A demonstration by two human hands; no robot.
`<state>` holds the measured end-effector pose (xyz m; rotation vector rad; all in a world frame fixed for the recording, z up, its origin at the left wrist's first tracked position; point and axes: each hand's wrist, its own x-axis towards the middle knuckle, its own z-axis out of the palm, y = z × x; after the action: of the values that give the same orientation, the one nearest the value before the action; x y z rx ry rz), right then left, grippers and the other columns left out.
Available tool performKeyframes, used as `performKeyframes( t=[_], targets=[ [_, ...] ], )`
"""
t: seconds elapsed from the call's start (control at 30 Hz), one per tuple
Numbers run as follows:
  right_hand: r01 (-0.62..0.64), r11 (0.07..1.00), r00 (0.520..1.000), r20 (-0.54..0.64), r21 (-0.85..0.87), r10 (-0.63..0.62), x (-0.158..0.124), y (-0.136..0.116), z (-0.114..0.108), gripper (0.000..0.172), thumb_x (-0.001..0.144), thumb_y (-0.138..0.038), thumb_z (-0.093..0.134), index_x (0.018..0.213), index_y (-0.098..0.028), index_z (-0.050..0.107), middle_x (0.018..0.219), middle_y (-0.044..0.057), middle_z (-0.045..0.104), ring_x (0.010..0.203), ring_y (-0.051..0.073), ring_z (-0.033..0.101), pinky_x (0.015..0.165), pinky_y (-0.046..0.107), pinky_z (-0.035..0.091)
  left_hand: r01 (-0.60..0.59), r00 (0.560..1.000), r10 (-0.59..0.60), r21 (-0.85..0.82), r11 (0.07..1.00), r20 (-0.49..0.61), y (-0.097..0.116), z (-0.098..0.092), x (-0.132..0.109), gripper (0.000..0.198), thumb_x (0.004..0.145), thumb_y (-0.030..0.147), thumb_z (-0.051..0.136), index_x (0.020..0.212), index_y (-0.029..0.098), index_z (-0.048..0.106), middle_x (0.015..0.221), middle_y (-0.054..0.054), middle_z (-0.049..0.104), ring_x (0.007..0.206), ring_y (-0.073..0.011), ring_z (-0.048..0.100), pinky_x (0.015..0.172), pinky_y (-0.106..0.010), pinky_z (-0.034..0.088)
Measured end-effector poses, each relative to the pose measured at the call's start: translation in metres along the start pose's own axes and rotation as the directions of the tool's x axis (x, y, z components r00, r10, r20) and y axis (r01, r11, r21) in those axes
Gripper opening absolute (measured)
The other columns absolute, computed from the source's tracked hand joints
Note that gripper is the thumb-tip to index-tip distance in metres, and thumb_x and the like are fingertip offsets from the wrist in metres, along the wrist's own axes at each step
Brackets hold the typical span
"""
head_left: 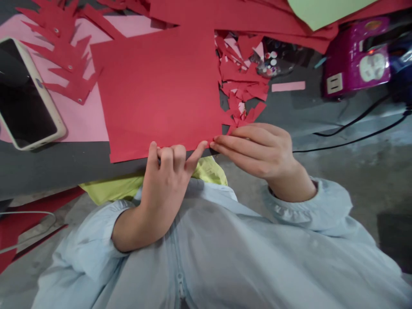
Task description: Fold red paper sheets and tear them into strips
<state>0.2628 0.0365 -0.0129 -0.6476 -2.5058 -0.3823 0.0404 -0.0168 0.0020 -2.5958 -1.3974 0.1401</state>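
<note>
Red sheet (161,94) lies flat at the near side of the dark desk (74,169), its near edge close to the desk's rim. Left hand (169,184) on that near edge, fingers bent, thumb stretched right along it; cannot tell whether it grips or only presses. Right hand (257,148) at the near right corner, fingertips brought together, pinching the paper.

Crowded all round. Red and pink scraps (243,81) heap against the sheet's right edge, reaching close to the right hand's fingers. Beyond them, a clear bag of small round pieces (273,62) and, just nearer, a pink strip (288,86). Far right: a purple device (352,60) with a small red light — black cables (363,115) on the near side of it.

Far side: more red paper (257,17), a pale green sheet (325,13) on top. Left: pink paper (85,124), partly under the sheet, bearing jagged red cut-outs (69,56) — and a phone (30,96), screen dark, at its left.
</note>
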Motion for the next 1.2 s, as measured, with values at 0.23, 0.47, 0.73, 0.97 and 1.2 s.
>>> performKeyframes(
  t=[0.23,0.47,0.73,0.97,1.2],
  targets=[
    [-0.187,0.981,0.976,0.118,0.041,0.181,-0.029,0.002,-0.003,0.013,0.089,-0.019,0.063,0.092,-0.028,0.071,0.091,-0.002,0.077,0.082,0.014,0.066,0.068,0.03,0.051,-0.015,1.0,0.018,0.095,0.995,-0.022,0.001,0.0,0.001,0.07,0.09,0.002,0.045,0.151,0.033,0.031,0.104,-0.003,0.057,0.093,-0.0145,0.057,0.104,-0.043,0.051],
    [-0.279,0.96,0.927,0.256,-0.011,0.273,-0.035,-0.001,-0.004,0.021,0.094,-0.023,0.053,0.101,-0.029,0.072,0.092,0.001,0.075,0.082,0.016,0.065,0.069,0.032,0.052,-0.021,0.999,0.023,-0.041,0.999,0.044,-0.004,-0.006,0.003,0.072,0.09,-0.001,0.041,0.151,0.034,0.03,0.106,-0.005,0.056,0.094,-0.0162,0.057,0.104,-0.048,0.049],
    [-0.17,0.98,0.985,-0.025,-0.099,0.168,-0.015,-0.015,-0.005,0.018,0.084,-0.014,0.065,0.1,-0.02,0.07,0.076,-0.001,0.069,0.072,0.013,0.058,0.068,0.028,0.05,-0.007,1.0,0.008,-0.026,1.0,0.03,0.0,-0.006,0.006,0.068,0.091,0.0,0.04,0.149,0.036,0.035,0.105,-0.007,0.057,0.095,-0.0177,0.057,0.102,-0.05,0.05],
    [-0.21,0.974,0.977,-0.004,-0.083,0.211,-0.016,-0.016,-0.003,0.018,0.087,-0.017,0.064,0.083,-0.032,0.072,0.078,-0.003,0.071,0.07,0.014,0.058,0.068,0.03,0.049,0.017,0.996,-0.004,-0.135,0.991,0.092,-0.001,-0.008,0.008,0.074,0.09,-0.001,0.039,0.151,0.039,0.029,0.106,-0.006,0.057,0.094,-0.0178,0.057,0.104,-0.053,0.047],
    [-0.334,0.939,0.942,-0.004,-0.084,0.335,-0.019,-0.039,0.002,0.027,0.085,-0.01,0.06,0.108,-0.019,0.071,0.083,0.004,0.069,0.081,0.016,0.058,0.073,0.031,0.05,0.059,0.994,-0.045,-0.138,0.989,0.1,0.007,-0.007,0.01,0.075,0.092,-0.002,0.037,0.151,0.041,0.025,0.106,-0.006,0.057,0.094,-0.0181,0.058,0.102,-0.057,0.047]
  ],
)
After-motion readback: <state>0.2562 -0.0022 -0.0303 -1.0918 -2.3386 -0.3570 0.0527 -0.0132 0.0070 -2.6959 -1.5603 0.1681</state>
